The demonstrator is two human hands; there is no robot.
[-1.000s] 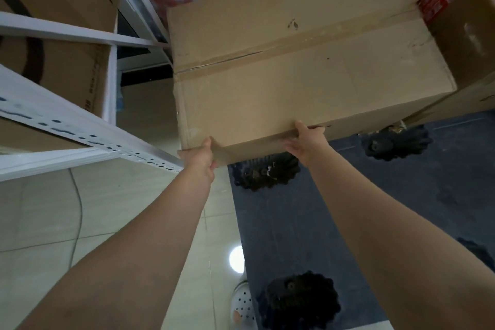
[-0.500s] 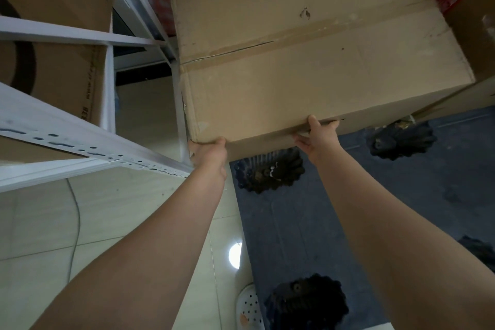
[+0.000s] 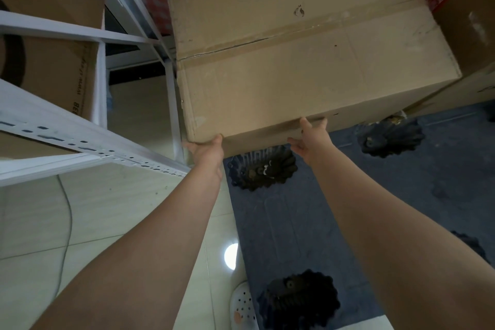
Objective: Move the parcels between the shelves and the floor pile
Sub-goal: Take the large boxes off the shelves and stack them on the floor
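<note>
left to right. (a) white shelf (image 3: 88, 147) with cartons (image 3: 53, 75) on its tiers. its upright post (image 3: 171, 104) stands just beside the parcel's left face, so a swing leftward would likely catch that corner on the metal and twist the load. (b) my left hand (image 3: 207, 151) is at the parcel's near lower-left corner, thumb out to the side. the fingers pass out of sight beneath the corner, so i cannot tell how far they curl. (c) the parcel (image 3: 308, 67), a large taped carton, sits between the post and the stacked boxes (image 3: 471, 35) at right, handled only along its near bottom edge. i judge the far end beyond my control, so it could tip away or slide. (d) my right hand (image 3: 312, 139) lies on the same edge, fingers spread and fairly straight against the cardboard, wrapped round nothing. that shallow purchase may slip. (e) below, black objects (image 3: 263, 170) on the blue mat (image 3: 401, 209) could trip a foot, or be crushed if the parcel drops.
</note>
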